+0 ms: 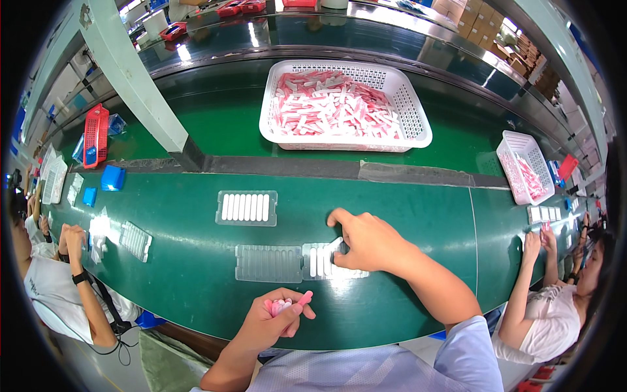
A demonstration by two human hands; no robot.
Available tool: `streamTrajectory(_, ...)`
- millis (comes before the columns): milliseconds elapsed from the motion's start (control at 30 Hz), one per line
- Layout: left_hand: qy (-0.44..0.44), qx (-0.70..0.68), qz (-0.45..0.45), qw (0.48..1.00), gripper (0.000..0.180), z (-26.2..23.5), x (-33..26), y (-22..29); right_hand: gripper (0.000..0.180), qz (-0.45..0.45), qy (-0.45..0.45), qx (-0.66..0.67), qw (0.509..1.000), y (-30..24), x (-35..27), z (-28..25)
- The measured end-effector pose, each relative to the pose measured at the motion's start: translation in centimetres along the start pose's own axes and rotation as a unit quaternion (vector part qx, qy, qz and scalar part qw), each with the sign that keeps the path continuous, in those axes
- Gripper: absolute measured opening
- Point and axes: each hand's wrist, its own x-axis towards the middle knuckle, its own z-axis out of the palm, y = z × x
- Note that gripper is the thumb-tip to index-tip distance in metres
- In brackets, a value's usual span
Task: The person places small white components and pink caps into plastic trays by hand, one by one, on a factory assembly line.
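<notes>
Left hand (277, 315) nearest me, clamped on bunch of pink sticks (285, 304). Right hand (366, 240) pressing white stick into clear tray (324, 262) on green bench (196, 274); my hands apart.

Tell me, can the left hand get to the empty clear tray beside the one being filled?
Probably yes. The empty clear tray lies just ahead of the left hand with bare belt between, though that hand is clutching pink pieces.
</notes>
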Motion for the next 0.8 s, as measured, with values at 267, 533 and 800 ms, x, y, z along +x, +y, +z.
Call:
streamTrajectory(267,0.009,0.009,-0.001,1.000,0.021,-0.3,-0.4,0.1,0.021,0.017,-0.178,0.091,0.980,0.9,1.0,-2.0)
streamTrajectory(533,0.006,-0.004,-0.002,1.000,0.019,-0.5,-0.3,0.0,0.007,-0.058,0.024,0.124,0.990,1.7,0.2,-1.5)
streamTrajectory(800,0.000,0.011,-0.004,1.000,0.020,-0.1,-0.2,0.4,0.011,-0.028,-0.035,0.196,0.980,1.8,-0.3,-2.4)
